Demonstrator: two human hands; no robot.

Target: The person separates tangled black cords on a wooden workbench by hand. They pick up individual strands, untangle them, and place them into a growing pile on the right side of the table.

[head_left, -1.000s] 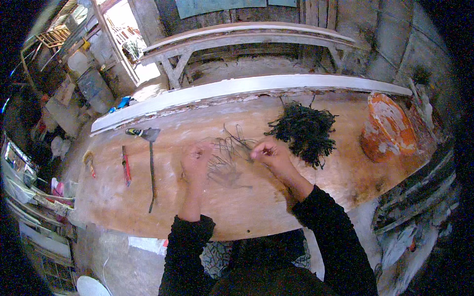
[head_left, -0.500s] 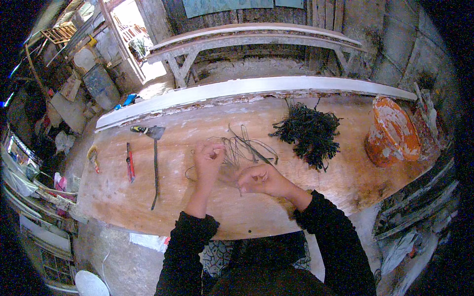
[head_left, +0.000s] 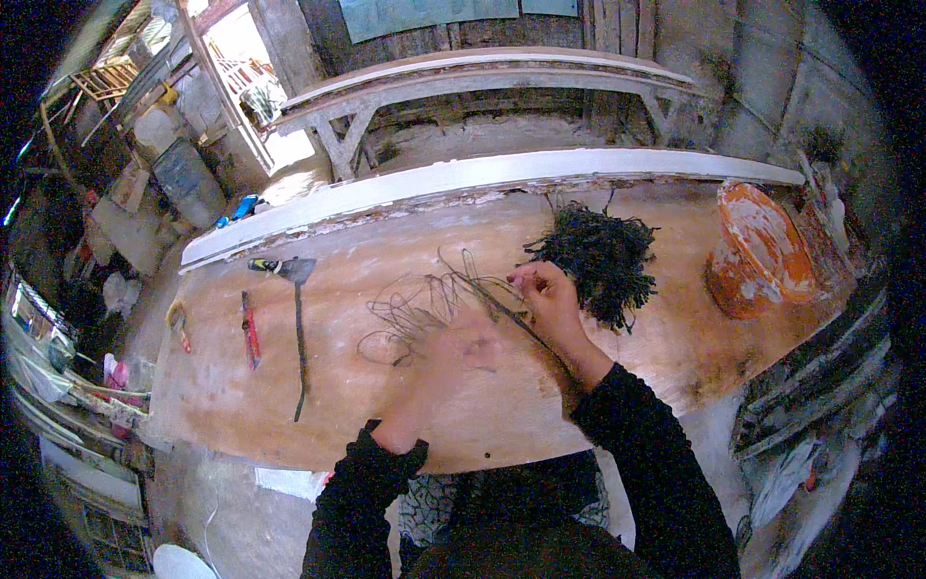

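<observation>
A worn wooden table point(head_left: 289, 405) fills a cluttered workshop, with a pale bench point(head_left: 482, 77) beyond it. An orange bucket point(head_left: 757, 256) lies tipped at the right, a dark bundle of ties point(head_left: 603, 256) beside it, and a hammer point(head_left: 294, 309) at the left. The right hand point(head_left: 545, 294) pinches thin wire point(head_left: 424, 304) between closed fingertips. The left hand point(head_left: 444, 357) is blurred over the wire loops; I cannot tell its grip.

Bare tabletop point(head_left: 617, 386) beside wire tangle point(head_left: 424, 304)
</observation>
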